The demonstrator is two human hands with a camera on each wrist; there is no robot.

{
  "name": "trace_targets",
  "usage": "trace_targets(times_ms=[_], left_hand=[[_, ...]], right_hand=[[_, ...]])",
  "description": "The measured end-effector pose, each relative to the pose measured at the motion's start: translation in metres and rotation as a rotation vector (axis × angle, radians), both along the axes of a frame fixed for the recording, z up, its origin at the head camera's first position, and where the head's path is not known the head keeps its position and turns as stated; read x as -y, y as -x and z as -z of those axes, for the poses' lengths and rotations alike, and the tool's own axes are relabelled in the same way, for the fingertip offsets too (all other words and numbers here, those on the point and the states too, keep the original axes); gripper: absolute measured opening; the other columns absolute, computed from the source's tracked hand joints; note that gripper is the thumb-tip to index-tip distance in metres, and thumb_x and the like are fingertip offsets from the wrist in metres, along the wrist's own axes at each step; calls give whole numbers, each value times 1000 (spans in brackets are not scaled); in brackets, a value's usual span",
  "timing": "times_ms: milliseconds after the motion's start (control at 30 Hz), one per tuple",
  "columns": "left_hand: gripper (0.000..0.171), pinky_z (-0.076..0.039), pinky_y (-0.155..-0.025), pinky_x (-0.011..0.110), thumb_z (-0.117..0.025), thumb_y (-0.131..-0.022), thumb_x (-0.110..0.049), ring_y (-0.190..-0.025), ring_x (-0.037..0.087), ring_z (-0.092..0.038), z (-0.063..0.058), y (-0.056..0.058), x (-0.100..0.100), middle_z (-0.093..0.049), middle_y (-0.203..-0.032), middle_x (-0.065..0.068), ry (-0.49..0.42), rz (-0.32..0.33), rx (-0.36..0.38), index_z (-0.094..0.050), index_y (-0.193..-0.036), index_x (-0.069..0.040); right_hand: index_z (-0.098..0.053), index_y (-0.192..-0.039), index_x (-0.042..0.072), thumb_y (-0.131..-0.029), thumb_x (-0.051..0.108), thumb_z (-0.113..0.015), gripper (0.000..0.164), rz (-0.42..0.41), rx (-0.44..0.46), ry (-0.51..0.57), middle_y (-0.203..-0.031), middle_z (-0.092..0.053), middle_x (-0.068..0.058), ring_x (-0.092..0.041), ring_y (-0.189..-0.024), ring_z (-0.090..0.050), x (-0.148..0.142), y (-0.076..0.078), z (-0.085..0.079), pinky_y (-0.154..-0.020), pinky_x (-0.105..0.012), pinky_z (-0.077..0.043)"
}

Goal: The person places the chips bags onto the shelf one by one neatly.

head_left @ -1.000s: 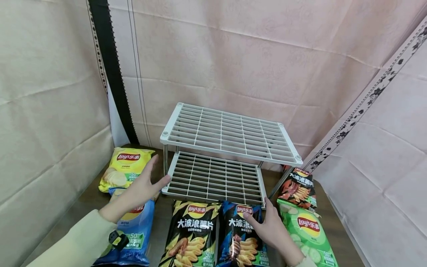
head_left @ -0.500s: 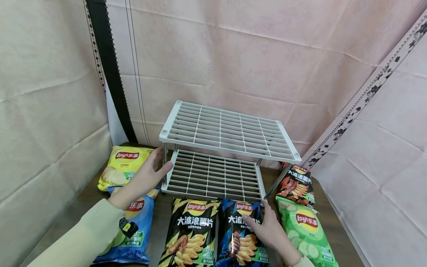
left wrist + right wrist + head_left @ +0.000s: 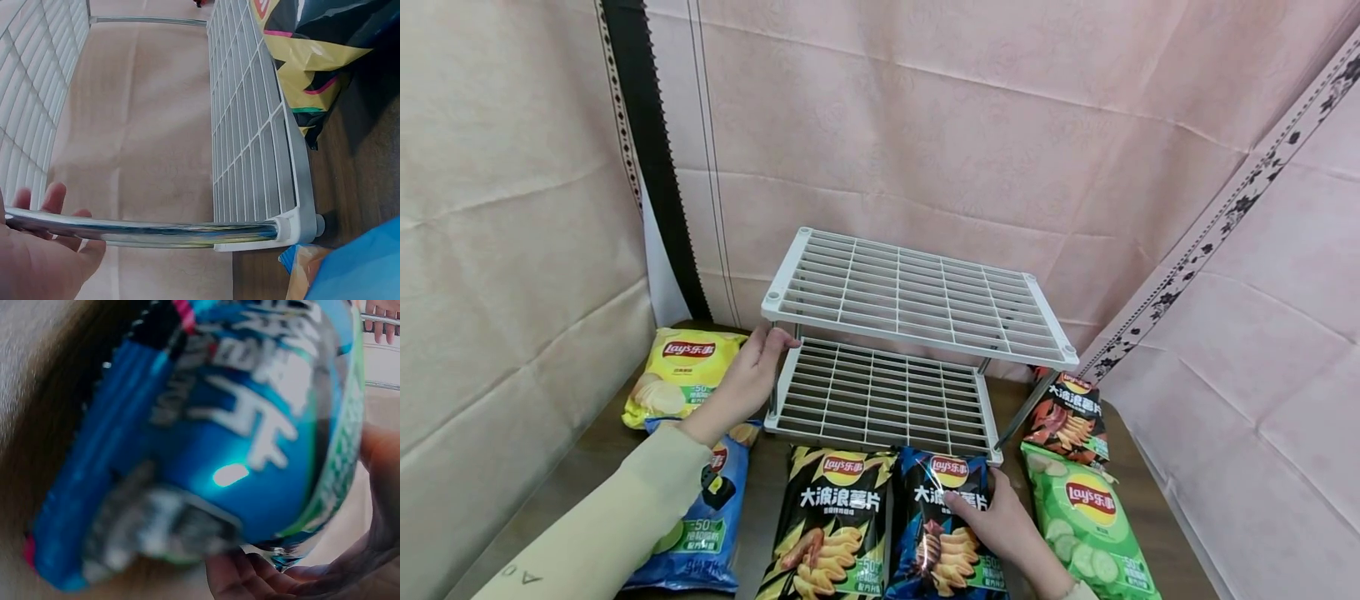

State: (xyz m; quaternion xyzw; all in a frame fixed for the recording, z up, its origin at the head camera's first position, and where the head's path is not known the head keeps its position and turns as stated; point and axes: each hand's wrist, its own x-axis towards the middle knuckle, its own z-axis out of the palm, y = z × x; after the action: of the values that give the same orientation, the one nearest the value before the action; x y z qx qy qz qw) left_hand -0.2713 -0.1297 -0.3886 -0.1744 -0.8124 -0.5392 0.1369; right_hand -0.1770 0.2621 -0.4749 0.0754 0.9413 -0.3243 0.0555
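Note:
A white two-tier wire-grid rack (image 3: 895, 296) on metal poles stands on the table. My left hand (image 3: 760, 367) grips its front-left pole (image 3: 187, 232) just under the upper shelf; the thumb is on the inner side and the other fingers pass behind. At the front, my right hand (image 3: 1003, 517) holds the right edge of a blue-and-black Lay's chip bag (image 3: 928, 533), thumb over its face. That bag fills much of the right wrist view, blurred. Beside it lies a black-and-yellow chip bag (image 3: 831, 525), its top near the rack's lower shelf (image 3: 883, 396).
On the left are a yellow chip bag (image 3: 681, 375) and a blue one (image 3: 703, 533), partly under my left arm. A green chip bag (image 3: 1086, 508) and a red-and-black one (image 3: 1067, 421) lie on the right. Cloth curtains (image 3: 910, 125) surround the wooden table (image 3: 587, 467).
My left hand has moved up and right from beside the rack to its front-left pole. My right fingers have drawn back slightly from the lower shelf's corner to the blue-and-black chip bag's edge.

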Motion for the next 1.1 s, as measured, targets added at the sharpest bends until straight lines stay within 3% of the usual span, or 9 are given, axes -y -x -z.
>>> trace_targets(times_ms=[233,400,567,833,933,1100], left_hand=[[49,-33,-92,42,-15,-97,-41,-102,21,-50,0,6,0,-54,-101,7,-53,18,26,-49,-101,-6],[50,-40,-72,38,-14,-96,-45,-76,25,-52,3,9,-1,-51,-81,12,-101,3,71,-44,-92,-5],[48,-36,-60,32,-13,-97,-40,-63,26,-44,8,14,-3,-43,-69,11,-91,-22,32,-42,-83,-6],[50,-33,-56,31,-13,-96,-41,-57,24,-39,13,18,-5,-37,-63,10,-81,-67,5,-39,-74,-5],[48,-33,-56,31,-13,-97,-41,-56,24,-38,13,19,-4,-37,-64,10,-82,-50,-9,-37,-74,-6],[48,-33,-53,31,-15,-96,-42,-55,25,-38,15,21,-3,-37,-63,11,-92,-27,-23,-37,-74,-7]], right_hand=[[-28,-131,-2,-65,71,-57,103,73,68,21,-122,-44,-26,-36,-109,-46,1,2,5,-79,-47,-40],[-34,-128,-1,-65,69,-60,98,84,79,60,-117,-48,-22,-32,-103,-49,3,2,3,-77,-44,-42],[-41,-121,1,-66,62,-64,85,73,48,136,-107,-54,-14,-23,-92,-53,6,0,1,-73,-39,-43],[-41,-121,5,-67,57,-68,79,90,15,202,-107,-53,-11,-20,-89,-54,9,-3,-2,-71,-35,-44],[-37,-124,4,-67,58,-67,84,94,29,216,-111,-50,-14,-22,-92,-53,9,-3,-2,-72,-35,-44],[-33,-126,4,-68,52,-70,83,101,51,337,-115,-48,-16,-21,-90,-55,10,-2,-3,-70,-35,-46]])
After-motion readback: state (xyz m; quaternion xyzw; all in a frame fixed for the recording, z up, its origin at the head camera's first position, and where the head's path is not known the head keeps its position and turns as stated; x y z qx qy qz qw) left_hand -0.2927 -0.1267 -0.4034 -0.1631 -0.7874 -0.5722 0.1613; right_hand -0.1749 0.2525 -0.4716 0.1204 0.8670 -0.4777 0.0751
